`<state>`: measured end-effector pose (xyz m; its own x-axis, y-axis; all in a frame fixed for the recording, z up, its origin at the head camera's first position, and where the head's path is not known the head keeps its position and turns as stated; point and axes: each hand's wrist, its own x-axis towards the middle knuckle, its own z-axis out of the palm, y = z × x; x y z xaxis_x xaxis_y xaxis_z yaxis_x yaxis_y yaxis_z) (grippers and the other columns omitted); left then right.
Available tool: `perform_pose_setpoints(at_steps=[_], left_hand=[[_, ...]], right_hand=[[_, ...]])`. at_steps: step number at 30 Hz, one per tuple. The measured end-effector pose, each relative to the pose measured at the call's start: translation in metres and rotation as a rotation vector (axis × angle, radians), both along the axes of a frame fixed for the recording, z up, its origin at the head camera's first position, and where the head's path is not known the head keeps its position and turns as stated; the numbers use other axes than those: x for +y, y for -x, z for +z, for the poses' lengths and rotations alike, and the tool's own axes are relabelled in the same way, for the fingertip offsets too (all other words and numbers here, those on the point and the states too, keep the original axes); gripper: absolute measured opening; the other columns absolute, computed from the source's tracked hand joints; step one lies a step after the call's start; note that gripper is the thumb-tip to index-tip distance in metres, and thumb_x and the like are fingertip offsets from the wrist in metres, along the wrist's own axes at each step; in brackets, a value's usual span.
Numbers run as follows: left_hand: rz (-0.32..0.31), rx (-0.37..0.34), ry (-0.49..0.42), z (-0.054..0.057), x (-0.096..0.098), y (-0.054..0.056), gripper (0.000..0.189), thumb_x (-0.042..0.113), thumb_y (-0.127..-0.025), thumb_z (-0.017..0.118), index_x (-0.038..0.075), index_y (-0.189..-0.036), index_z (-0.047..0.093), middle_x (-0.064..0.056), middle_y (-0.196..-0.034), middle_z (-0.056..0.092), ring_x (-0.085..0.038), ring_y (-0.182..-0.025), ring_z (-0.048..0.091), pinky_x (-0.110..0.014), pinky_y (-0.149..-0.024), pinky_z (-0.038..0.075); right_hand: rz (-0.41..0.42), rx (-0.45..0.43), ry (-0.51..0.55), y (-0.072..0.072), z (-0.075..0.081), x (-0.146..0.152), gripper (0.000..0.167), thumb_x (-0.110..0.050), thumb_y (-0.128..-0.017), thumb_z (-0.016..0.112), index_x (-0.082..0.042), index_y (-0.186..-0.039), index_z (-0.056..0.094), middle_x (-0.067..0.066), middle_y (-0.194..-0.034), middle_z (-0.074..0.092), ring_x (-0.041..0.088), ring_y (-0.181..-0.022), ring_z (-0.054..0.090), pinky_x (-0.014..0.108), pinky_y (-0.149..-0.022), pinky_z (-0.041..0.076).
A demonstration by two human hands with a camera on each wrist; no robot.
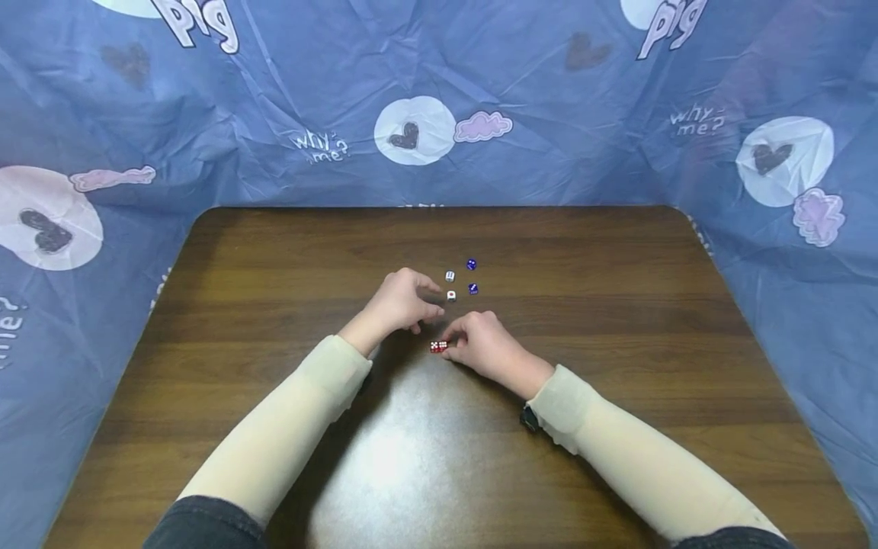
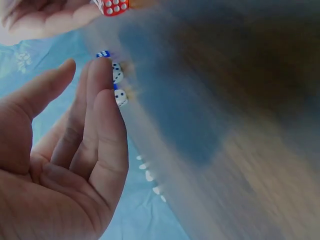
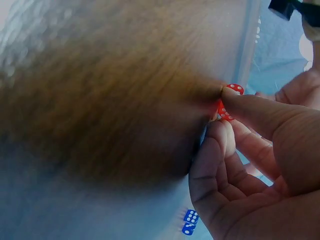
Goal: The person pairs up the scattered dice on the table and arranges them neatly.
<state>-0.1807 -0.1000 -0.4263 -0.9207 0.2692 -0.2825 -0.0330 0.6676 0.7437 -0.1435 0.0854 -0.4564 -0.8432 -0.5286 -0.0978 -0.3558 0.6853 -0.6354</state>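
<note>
Two red dice (image 1: 435, 347) sit side by side on the wooden table. My right hand (image 1: 488, 347) pinches the nearer one between thumb and fingers. In the right wrist view that red die (image 3: 226, 113) shows partly between the fingertips, and the other (image 3: 235, 89) lies just past the thumb. My left hand (image 1: 400, 301) is held above the table, fingers loosely bent and apart, holding nothing. Near its fingertips are two white dice (image 1: 450, 296), one behind the other. Two blue dice (image 1: 472, 288) lie to their right. Part of a red die (image 2: 116, 7) shows atop the left wrist view.
The brown wood-grain table (image 1: 617, 305) has rounded far corners. A blue patterned cloth (image 1: 535, 91) hangs behind it and on both sides. Light glares off the tabletop between the forearms. A dark band (image 1: 529, 418) sits at the right wrist.
</note>
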Motion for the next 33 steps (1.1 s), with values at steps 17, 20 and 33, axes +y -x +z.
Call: perform_pose_setpoints(at_steps=[17,20,33], left_hand=[[0.057,-0.034,0.11,-0.016,0.021,0.031,0.033,0.015,-0.084,0.085,0.015,-0.116,0.078,-0.005,-0.067,0.072,-0.023,-0.054,0.07,-0.029,-0.045,0.053],[0.057,-0.02,0.128,-0.019,0.023,0.033,0.029,0.016,-0.084,0.086,0.015,-0.113,0.079,-0.004,-0.065,0.071,-0.021,-0.052,0.069,-0.028,-0.043,0.051],[0.087,-0.018,0.198,-0.019,0.029,0.034,0.014,0.021,-0.086,0.085,0.02,-0.099,0.081,-0.001,-0.064,0.071,-0.018,-0.052,0.069,-0.03,-0.046,0.052]], right_hand=[[0.008,0.042,0.016,0.001,-0.001,0.001,0.015,-0.016,-0.082,0.087,-0.009,-0.091,0.079,-0.007,-0.059,0.059,0.005,-0.054,0.053,0.027,-0.058,0.045],[0.006,0.052,0.018,0.001,-0.002,0.002,0.015,-0.016,-0.082,0.088,-0.009,-0.091,0.079,-0.008,-0.059,0.059,0.004,-0.054,0.053,0.027,-0.057,0.046],[0.003,0.041,0.021,0.0,-0.003,0.002,0.015,-0.016,-0.082,0.088,-0.009,-0.092,0.078,-0.007,-0.059,0.059,0.005,-0.053,0.053,0.026,-0.056,0.046]])
